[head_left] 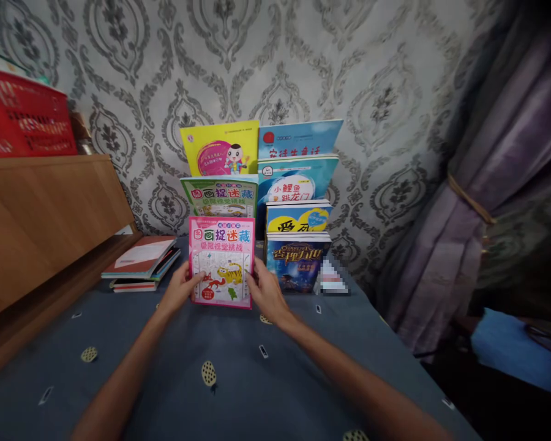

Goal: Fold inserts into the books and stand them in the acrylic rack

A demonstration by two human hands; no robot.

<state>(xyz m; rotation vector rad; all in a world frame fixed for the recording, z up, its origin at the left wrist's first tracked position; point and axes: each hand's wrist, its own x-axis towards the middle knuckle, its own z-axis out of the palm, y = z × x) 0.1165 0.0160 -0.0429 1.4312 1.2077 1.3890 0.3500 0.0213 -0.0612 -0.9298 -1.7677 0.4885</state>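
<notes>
Head view: the pink book stands upright on the bed, just in front of the green book. The left hand clasps its left edge, the right hand its right edge. Even pressure from both grips, low down, should keep it from tipping.

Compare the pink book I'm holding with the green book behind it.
The pink book has a pink cover, the green book a green one. The pink book stands in front, gripped by left hand and right hand; the green book is untouched, its lower part hidden. Both upright, same title lettering.
</notes>
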